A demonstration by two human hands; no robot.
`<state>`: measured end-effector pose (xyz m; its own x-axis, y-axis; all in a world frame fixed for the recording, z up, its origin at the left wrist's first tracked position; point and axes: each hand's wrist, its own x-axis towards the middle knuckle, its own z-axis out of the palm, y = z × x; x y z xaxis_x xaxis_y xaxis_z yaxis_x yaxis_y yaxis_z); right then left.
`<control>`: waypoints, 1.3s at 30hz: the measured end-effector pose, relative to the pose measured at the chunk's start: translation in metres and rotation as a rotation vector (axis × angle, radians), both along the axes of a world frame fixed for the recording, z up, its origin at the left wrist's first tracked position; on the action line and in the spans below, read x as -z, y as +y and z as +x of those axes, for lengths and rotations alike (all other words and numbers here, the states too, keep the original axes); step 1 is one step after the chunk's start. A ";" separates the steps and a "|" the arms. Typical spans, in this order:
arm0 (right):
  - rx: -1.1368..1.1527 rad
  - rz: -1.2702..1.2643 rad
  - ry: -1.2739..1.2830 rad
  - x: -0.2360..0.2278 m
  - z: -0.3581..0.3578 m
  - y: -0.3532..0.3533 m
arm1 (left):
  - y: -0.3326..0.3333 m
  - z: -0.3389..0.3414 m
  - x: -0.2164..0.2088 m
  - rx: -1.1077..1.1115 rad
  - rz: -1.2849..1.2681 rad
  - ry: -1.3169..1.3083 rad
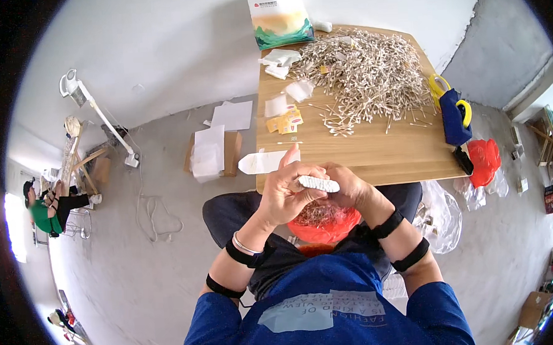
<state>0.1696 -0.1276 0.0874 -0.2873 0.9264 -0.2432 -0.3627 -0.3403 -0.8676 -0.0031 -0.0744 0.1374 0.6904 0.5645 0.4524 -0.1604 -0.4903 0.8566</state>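
Over my lap, my left hand is closed around a tight bundle of cotton swabs, its white tips packed together in a flat row. My right hand is curled against the bundle's right end, its fingertips partly hidden. Just below both hands, a red plastic bag with loose swabs in it rests between my thighs. Beyond the hands, a big heap of loose cotton swabs covers the far part of the wooden table. A white paper packet lies at the table's near left edge, beside my left hand.
Yellow packets and clear bags lie left of the heap. A blue tape dispenser stands at the right edge. On the floor are a cardboard box, a red bag and a clear bag. Another person sits far left.
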 end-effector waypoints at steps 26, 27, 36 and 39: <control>0.479 0.893 -0.542 -0.080 -0.006 -0.039 | -0.011 0.002 -0.024 -0.157 0.244 -0.234; 0.496 0.922 -0.593 -0.082 -0.006 -0.040 | -0.011 0.003 -0.023 -0.142 0.231 -0.261; 0.598 0.964 -0.491 -0.085 -0.014 -0.043 | -0.022 0.012 -0.025 -0.119 0.164 -0.423; 0.587 0.993 -0.437 -0.085 -0.014 -0.041 | -0.023 0.013 -0.025 -0.123 0.155 -0.421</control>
<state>0.1554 -0.1688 0.1725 0.1631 0.7258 0.6683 0.1474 0.6518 -0.7439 0.0095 -0.0975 0.1625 0.3607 0.5348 0.7641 -0.4107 -0.6445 0.6450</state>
